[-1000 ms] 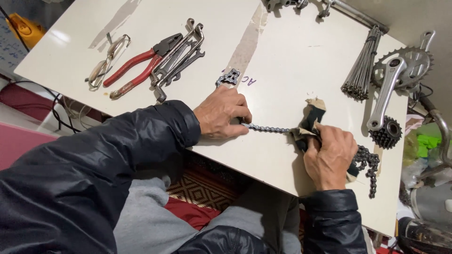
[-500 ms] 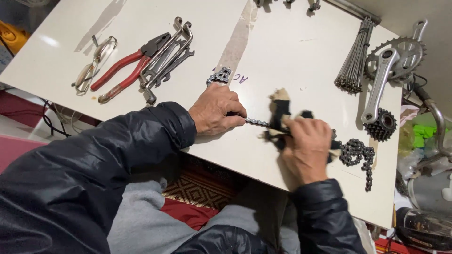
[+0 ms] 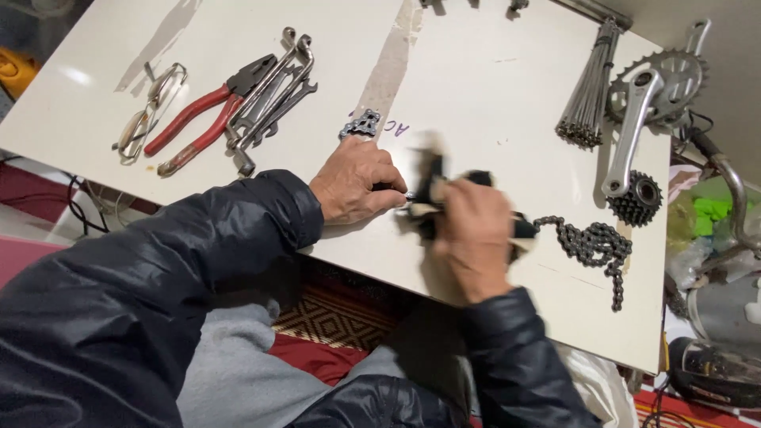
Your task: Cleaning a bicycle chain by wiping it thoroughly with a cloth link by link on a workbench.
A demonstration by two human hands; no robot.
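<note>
Chain (image 3: 590, 242): mid-right of the frame on the white table (image 3: 491, 87), heaped right of the hands.
Left hand (image 3: 354, 190): fist pinning one chain end.
Right hand (image 3: 473, 238): blurred, clutching a dark rag (image 3: 432, 178) around the chain.
Progress: apparently partway; heap right seemingly unwiped.
</note>
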